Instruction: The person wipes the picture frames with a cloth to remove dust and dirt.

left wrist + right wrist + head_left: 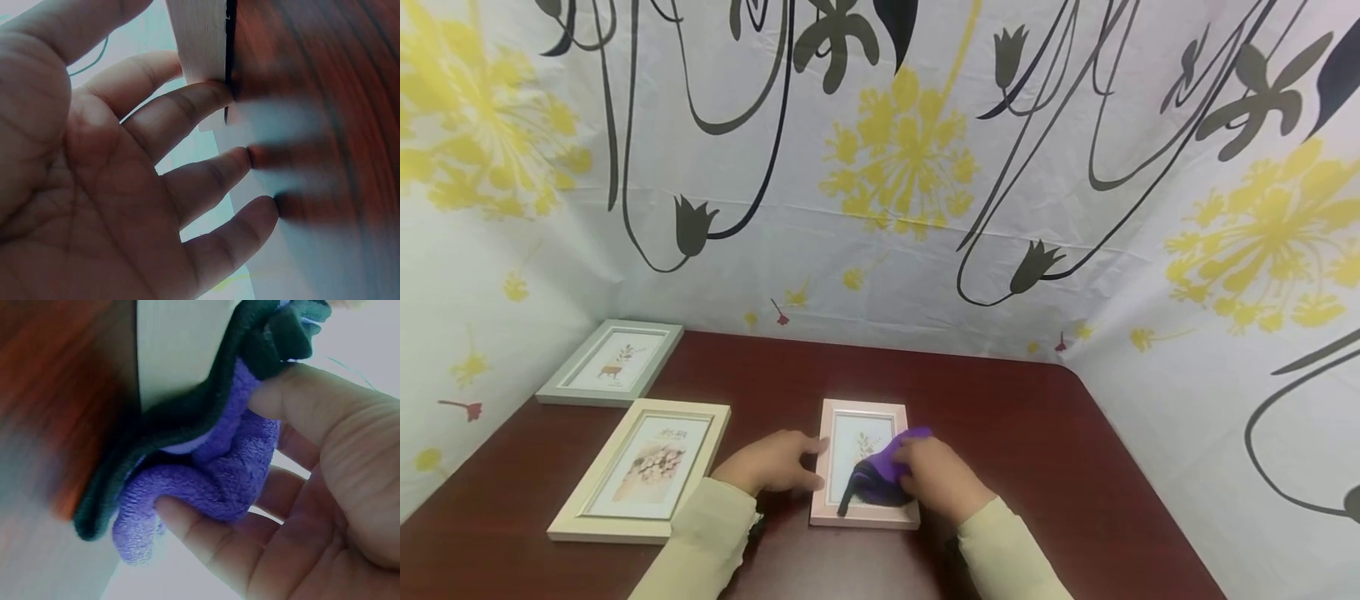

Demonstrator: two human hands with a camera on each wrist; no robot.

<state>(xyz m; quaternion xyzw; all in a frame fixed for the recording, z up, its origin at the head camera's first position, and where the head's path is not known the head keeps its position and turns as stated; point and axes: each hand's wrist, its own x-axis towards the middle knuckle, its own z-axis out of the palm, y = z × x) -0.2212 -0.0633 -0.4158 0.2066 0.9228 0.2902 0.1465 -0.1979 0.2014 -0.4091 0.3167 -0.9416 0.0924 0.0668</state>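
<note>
A small pink picture frame (865, 407) lies face up on the dark red-brown table. Bunched over its lower right part is a purple cloth (887, 467) with a dark trim, which my right hand (943, 479) grips. In the right wrist view the thumb and fingers pinch folds of the fluffy cloth (231, 469), and the dark trim drapes over the frame's side (175, 350). My left hand (775, 462) touches the frame's left edge. Its fingers are spread and gently bent in the left wrist view, with fingertips (259, 209) at the frame's side and the tabletop.
To the left lies a larger cream picture frame (568, 508) with a floral print. Behind it, at the far left corner, is a grey-green frame (662, 342). A white patterned cloth wall (880, 275) encloses the table (1037, 458) at the back and sides.
</note>
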